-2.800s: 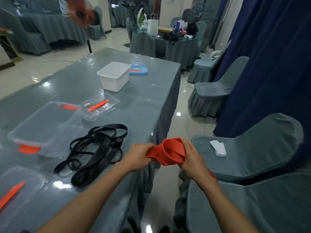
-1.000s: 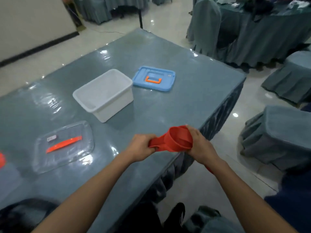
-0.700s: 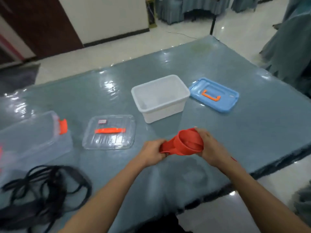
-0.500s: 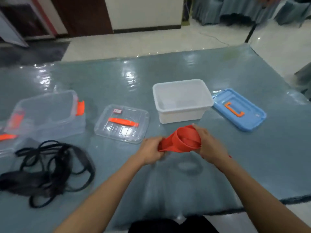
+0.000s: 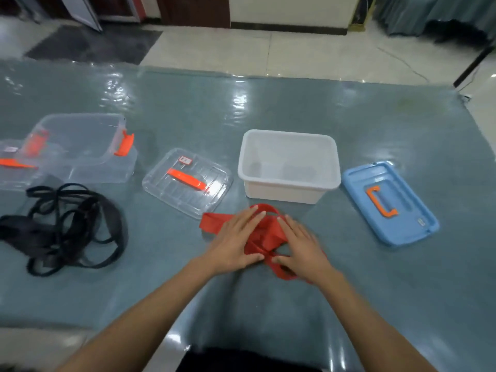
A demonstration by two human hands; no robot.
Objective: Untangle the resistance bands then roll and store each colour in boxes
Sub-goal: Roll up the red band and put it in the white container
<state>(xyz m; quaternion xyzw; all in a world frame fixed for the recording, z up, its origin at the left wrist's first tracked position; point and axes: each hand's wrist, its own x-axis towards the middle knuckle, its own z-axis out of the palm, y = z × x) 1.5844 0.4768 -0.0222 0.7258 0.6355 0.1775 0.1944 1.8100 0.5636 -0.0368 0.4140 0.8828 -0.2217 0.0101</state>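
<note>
Flanking red band (image 5: 268,238) (box (image 5: 288,167) behind)

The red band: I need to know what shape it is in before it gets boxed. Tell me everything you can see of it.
The red band is a wide, flat, matte strip that looks like rubber. It lies on the table, folded over itself in loose loops, not rolled. One flat end sticks out to the left, and a loop arcs toward the white box without touching it. The left hand and right hand press it down, palms flat.
</note>
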